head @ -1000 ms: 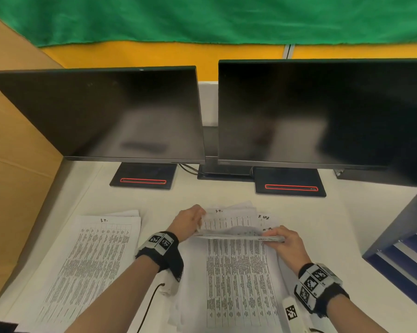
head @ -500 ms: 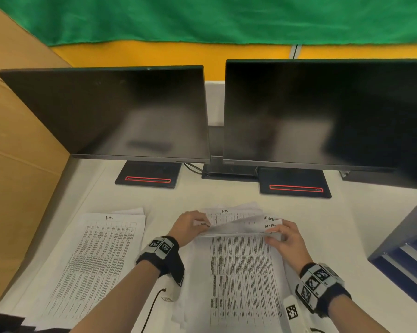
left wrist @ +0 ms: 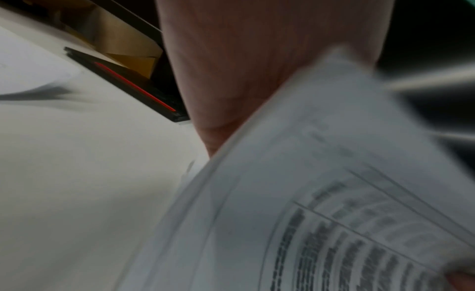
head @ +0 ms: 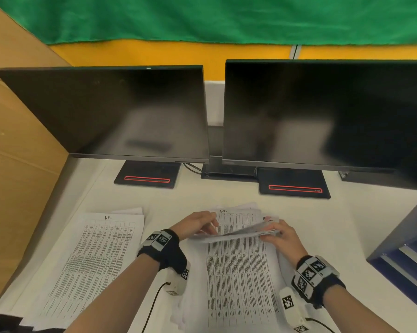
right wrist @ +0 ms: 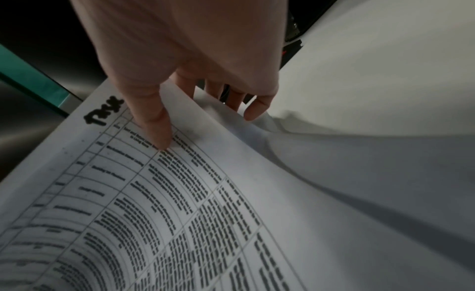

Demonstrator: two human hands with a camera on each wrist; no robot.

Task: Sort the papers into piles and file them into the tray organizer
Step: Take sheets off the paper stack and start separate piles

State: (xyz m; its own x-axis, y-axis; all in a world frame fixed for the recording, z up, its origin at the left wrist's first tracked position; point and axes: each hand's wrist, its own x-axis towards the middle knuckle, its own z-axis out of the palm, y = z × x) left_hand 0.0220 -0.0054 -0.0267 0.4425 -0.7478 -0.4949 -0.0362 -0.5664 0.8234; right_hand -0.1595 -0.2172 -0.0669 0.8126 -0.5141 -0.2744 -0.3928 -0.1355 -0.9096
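Observation:
A stack of printed table sheets (head: 241,280) lies on the white desk in front of me. My left hand (head: 208,228) grips the far left corner of its upper sheets (head: 236,234), which are lifted off the stack. My right hand (head: 273,233) pinches the far right corner of the top sheet (right wrist: 180,193), thumb (right wrist: 156,122) on the print and fingers underneath. The left wrist view is blurred and shows the palm (left wrist: 257,61) against a curved sheet (left wrist: 321,204). A second pile of sheets (head: 92,255) lies flat to the left. The dark tray organizer (head: 404,239) stands at the right edge.
Two dark monitors (head: 111,111) (head: 323,111) on black stands (head: 147,174) (head: 294,183) line the back of the desk (head: 169,198). A cardboard wall (head: 17,140) closes the left side. Wrist camera cables trail near the front edge.
Both hands stayed at the far edge of the middle stack. The lifted sheets were leafed through, and their right end now sits a little higher than the left.

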